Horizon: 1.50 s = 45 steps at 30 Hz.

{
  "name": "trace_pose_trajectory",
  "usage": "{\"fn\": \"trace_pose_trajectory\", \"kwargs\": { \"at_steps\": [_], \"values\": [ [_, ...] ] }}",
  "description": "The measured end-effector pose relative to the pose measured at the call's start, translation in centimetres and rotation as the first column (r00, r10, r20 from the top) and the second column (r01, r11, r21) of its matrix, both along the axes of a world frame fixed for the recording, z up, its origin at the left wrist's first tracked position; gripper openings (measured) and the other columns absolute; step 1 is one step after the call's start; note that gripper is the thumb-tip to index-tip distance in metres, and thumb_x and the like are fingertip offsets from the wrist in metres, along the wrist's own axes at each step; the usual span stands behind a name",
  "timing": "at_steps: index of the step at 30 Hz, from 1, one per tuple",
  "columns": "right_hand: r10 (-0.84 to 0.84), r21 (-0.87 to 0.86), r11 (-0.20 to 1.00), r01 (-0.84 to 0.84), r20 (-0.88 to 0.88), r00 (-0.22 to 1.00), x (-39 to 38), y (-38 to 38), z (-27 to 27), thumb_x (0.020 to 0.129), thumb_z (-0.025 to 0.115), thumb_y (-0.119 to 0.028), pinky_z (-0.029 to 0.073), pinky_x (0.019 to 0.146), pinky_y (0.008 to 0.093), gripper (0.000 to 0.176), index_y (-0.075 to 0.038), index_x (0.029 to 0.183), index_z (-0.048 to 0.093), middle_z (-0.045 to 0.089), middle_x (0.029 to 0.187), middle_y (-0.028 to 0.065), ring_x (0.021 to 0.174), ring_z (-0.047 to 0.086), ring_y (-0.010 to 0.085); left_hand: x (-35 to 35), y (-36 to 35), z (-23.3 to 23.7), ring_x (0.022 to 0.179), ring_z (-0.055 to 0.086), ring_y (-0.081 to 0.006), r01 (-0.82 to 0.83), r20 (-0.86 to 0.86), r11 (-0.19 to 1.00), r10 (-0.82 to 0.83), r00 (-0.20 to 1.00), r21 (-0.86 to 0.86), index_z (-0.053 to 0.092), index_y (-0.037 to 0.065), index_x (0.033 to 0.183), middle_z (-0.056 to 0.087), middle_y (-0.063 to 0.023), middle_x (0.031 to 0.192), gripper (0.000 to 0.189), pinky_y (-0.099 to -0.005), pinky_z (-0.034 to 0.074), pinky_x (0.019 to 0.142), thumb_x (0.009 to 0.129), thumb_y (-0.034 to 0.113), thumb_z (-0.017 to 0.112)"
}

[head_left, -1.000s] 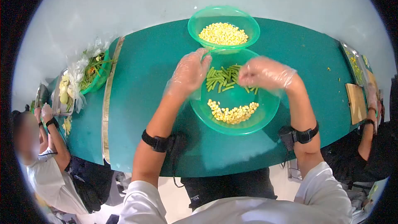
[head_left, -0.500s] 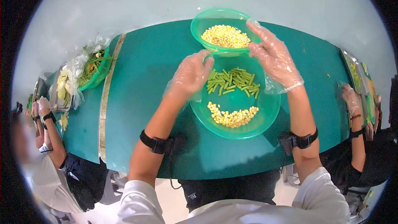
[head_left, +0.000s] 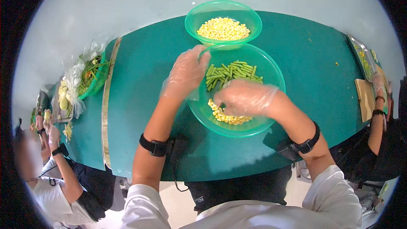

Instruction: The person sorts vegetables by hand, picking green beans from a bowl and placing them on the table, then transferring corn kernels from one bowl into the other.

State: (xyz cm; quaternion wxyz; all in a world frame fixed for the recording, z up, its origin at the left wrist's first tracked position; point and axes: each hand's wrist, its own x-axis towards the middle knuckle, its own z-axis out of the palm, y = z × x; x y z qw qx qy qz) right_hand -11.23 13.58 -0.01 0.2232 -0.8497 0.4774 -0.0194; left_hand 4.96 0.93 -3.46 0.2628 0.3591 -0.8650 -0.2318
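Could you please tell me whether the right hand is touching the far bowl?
Apart: the head view shows green bean pieces in the near bowl between the right hand and the far bowl.

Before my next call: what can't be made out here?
Head view:
Some corn kernels: covered by the right hand.
Whether that hand holds anything: blurred, hidden beneath it.
Whether the left hand grips the near bowl: its back hides most fingers.
Worker at right: cut off by dark edge.
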Motion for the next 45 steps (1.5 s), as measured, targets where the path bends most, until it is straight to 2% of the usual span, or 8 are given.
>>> {"fn": "trace_pose_trajectory", "kwargs": {
  "at_steps": [7,16,24,27,33,37,41,45],
  "values": [
    [0.051,0.045,0.998,-0.053,0.042,0.998,0.8,0.2,-2.3,0.074,0.068,-0.011,0.051,0.070,0.0509,0.010,-0.003,0.080,0.069,0.066,0.076,0.0220,0.077,0.067,0.0421,-0.1,0.1,0.4,0.107,0.065,-0.0415,-0.030,0.037,0.999,0.028,0.999,0.033,0.063,0.003,0.123,0.068,-0.0247,0.114,0.035,-0.0479,0.050,0.094,0.103,0.030,0.055],
    [0.047,0.033,0.998,-0.048,0.022,0.999,0.5,0.6,-1.9,0.075,0.068,-0.010,0.052,0.071,0.0478,0.011,-0.002,0.083,0.068,0.068,0.079,0.0211,0.077,0.067,0.0413,-0.1,0.4,0.6,0.106,0.063,-0.0473,0.002,-0.027,0.999,-0.001,1.000,0.034,0.063,-0.002,0.122,0.067,-0.0304,0.110,0.035,-0.0525,0.049,0.091,0.101,0.026,0.056],
    [-0.046,-0.102,0.991,0.082,0.317,0.947,-2.9,-1.7,0.7,0.088,0.069,-0.013,0.054,0.077,0.0413,0.016,-0.004,0.101,0.069,0.071,0.097,0.0147,0.089,0.069,0.0303,0.1,0.1,0.3,0.111,0.064,-0.0413,-0.006,0.003,0.999,0.006,1.000,0.032,0.063,-0.002,0.124,0.067,-0.0273,0.117,0.038,-0.0464,0.049,0.096,0.103,0.029,0.056],
    [-0.074,-0.573,0.532,0.623,0.702,0.709,-2.9,-3.0,1.2,0.088,0.069,-0.020,0.054,0.085,0.0457,0.025,-0.002,0.106,0.069,0.070,0.102,0.0202,0.096,0.068,0.0392,0.0,0.5,0.9,0.112,0.064,-0.0414,-0.021,0.039,0.995,0.018,0.999,0.101,0.063,-0.001,0.125,0.067,-0.0271,0.117,0.037,-0.0463,0.049,0.096,0.103,0.028,0.055],
    [-0.248,-0.683,0.382,0.623,0.573,0.781,-5.7,-2.0,4.2,0.091,0.068,-0.025,0.051,0.093,0.0471,0.034,-0.002,0.116,0.066,0.068,0.112,0.0204,0.105,0.066,0.0400,0.0,0.2,0.9,0.110,0.065,-0.0410,-0.017,0.024,0.999,0.016,1.000,0.043,0.063,0.001,0.125,0.068,-0.0264,0.116,0.036,-0.0463,0.049,0.096,0.103,0.028,0.056],
    [-0.322,-0.459,0.675,0.578,0.521,0.790,-6.4,-1.2,4.2,0.096,0.067,-0.025,0.055,0.089,0.0385,0.030,-0.004,0.117,0.068,0.070,0.112,0.0153,0.102,0.068,0.0297,0.1,0.7,0.9,0.111,0.064,-0.0413,-0.019,0.010,0.999,0.019,1.000,0.044,0.063,0.001,0.125,0.068,-0.0263,0.117,0.036,-0.0463,0.049,0.097,0.102,0.028,0.056],
    [-0.077,-0.340,0.924,0.172,0.275,0.958,-4.5,-1.2,1.8,0.094,0.066,-0.022,0.053,0.087,0.0474,0.030,-0.002,0.115,0.066,0.068,0.106,0.0202,0.098,0.066,0.0408,0.0,-0.5,0.3,0.113,0.063,-0.0416,-0.009,0.030,0.997,0.007,1.000,0.076,0.062,-0.001,0.125,0.067,-0.0266,0.119,0.038,-0.0464,0.048,0.098,0.103,0.029,0.056],
    [0.011,-0.189,0.982,0.013,0.128,0.992,-0.5,-0.5,-0.5,0.086,0.070,-0.015,0.052,0.084,0.0509,0.033,-0.002,0.116,0.064,0.065,0.100,0.0201,0.092,0.066,0.0408,-0.1,0.7,1.1,0.113,0.063,-0.0412,-0.026,0.012,0.998,0.026,1.000,0.052,0.062,-0.001,0.125,0.067,-0.0262,0.119,0.039,-0.0464,0.048,0.099,0.103,0.031,0.055]
  ]
}}
